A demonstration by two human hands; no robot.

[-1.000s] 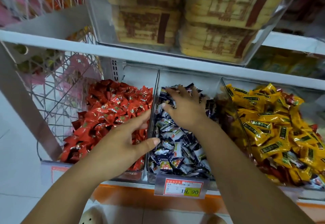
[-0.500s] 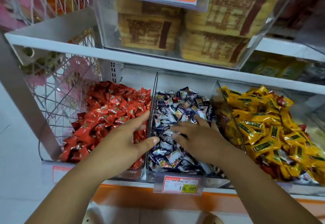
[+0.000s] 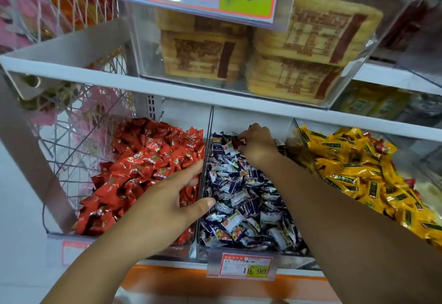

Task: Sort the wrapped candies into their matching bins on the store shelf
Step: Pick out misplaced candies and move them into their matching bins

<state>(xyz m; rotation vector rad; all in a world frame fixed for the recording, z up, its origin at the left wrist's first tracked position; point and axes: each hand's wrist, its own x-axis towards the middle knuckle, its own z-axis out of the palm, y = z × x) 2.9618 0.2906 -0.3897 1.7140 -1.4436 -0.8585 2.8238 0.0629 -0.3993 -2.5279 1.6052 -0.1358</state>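
Low in the frame's middle, the left hand [image 3: 165, 198] lies spread across the clear divider [image 3: 205, 160], fingers on the red candies [image 3: 143, 167]. Farther back, the right hand [image 3: 257, 144] pinches a red-wrapped candy [image 3: 240, 141] among the blue-and-white candies [image 3: 244, 198].

One head-worn camera looked forward and down, close over the candy bins [image 3: 210, 136]; the upper shelf [image 3: 71, 76] loomed near.
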